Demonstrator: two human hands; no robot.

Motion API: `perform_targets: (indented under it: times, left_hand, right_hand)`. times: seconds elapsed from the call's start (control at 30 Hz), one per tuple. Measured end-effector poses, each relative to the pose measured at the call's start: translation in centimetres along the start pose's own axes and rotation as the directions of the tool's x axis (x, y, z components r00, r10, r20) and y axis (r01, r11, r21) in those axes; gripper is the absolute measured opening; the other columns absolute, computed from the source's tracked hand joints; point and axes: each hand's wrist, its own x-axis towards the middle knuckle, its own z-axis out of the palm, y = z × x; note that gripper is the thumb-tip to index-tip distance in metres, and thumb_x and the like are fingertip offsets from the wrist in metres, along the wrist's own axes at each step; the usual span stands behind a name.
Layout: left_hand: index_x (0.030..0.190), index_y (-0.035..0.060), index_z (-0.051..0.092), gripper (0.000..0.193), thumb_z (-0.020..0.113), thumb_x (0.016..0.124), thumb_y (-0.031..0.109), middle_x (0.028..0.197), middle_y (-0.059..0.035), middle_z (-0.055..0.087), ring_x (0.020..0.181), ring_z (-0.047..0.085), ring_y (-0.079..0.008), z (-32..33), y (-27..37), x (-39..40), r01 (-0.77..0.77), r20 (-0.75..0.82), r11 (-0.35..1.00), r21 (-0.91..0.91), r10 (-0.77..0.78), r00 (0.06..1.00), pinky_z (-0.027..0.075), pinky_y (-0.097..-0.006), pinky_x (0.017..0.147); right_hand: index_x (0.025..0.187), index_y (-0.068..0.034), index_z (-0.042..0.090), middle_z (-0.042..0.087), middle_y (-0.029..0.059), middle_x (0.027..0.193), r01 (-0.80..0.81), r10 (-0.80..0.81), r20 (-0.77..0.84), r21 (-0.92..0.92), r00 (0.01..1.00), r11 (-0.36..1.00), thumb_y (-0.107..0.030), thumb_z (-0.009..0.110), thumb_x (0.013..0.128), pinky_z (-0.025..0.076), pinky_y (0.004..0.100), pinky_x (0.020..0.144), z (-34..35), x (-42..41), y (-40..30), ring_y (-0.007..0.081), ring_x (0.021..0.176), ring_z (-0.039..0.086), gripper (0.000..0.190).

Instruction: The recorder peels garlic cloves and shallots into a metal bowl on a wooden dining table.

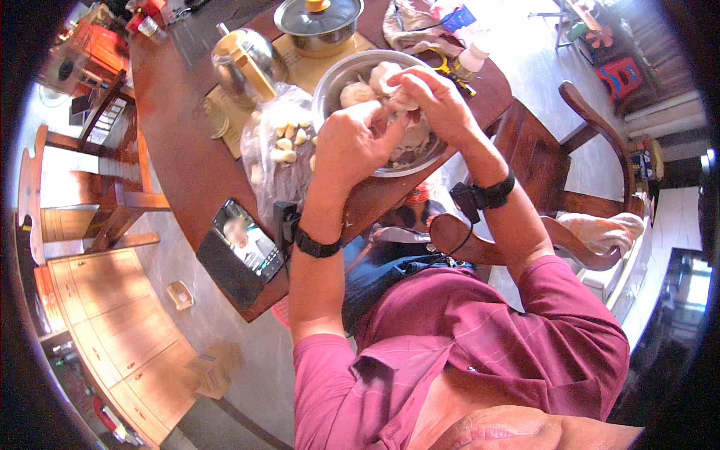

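Observation:
Over a metal bowl (318, 115), my right hand (441, 104) holds a piece of garlic (403, 101) between thumb and fingers. My left hand (355, 143) meets it from the other side, thumb and forefinger pinched at the same garlic. My fingers partly hide that piece. Inside the bowl are whole garlic bulbs (356, 94), with loose papery skins (415, 143) on the near right side. Left of the bowl, peeled garlic cloves (286, 155) lie on a clear plastic bag (264, 183), close to my left wrist.
A lidded pot (319, 22) and a metal kettle (225, 62) with a yellow handle stand behind the bowl. Beyond its right side are a small bottle (471, 59) and yellow-handled scissors (440, 61). A lit phone (247, 242) lies near the table's left edge. Wooden chairs (531, 146) flank the table.

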Motion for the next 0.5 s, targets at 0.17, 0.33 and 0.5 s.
perform_targets:
  times: [0.17, 0.33, 0.5]
  left_hand:
    - [0.106, 0.0017, 0.076, 0.049, 0.074, 0.099, 0.051, 0.082, -0.0221, 0.076, 0.078, 0.077, -0.0392, 0.3, -0.7, 0.3, -0.004, 0.031, 1.000, -0.007, 0.004, 1.000, 0.058, -0.0461, 0.069]
    - [0.111, 0.0049, 0.077, 0.045, 0.067, 0.103, 0.048, 0.083, -0.0261, 0.073, 0.079, 0.073, -0.0476, 0.8, -1.4, 0.5, -0.080, -0.043, 0.997, 0.025, 0.081, 0.996, 0.055, -0.0548, 0.067]
    - [0.102, 0.0040, 0.075, 0.040, 0.067, 0.105, 0.043, 0.084, -0.0264, 0.073, 0.080, 0.072, -0.0477, 0.9, -1.3, 0.6, -0.172, -0.051, 0.985, -0.019, 0.171, 0.984, 0.055, -0.0544, 0.068]
  right_hand:
    - [0.123, -0.003, 0.074, 0.077, 0.0144, 0.111, 0.007, 0.002, 0.128, -0.063, 0.992, 0.998, -0.034, 0.060, 0.112, 0.057, 0.0370, 0.091, -0.2, -0.2, 0.8, 0.0225, 0.102, 0.073, 0.036]
    - [0.121, -0.005, 0.074, 0.076, 0.0167, 0.109, 0.007, 0.014, 0.125, -0.166, 0.992, 0.986, -0.034, 0.058, 0.113, 0.057, 0.0391, 0.090, -0.1, -0.4, -0.6, 0.0277, 0.101, 0.074, 0.034]
    - [0.116, -0.004, 0.074, 0.073, 0.0164, 0.097, 0.285, -0.243, 0.190, -0.243, 0.951, 0.927, -0.035, 0.061, 0.111, 0.056, 0.0418, 0.082, -0.4, 0.2, 1.3, 0.0274, 0.090, 0.072, 0.034]
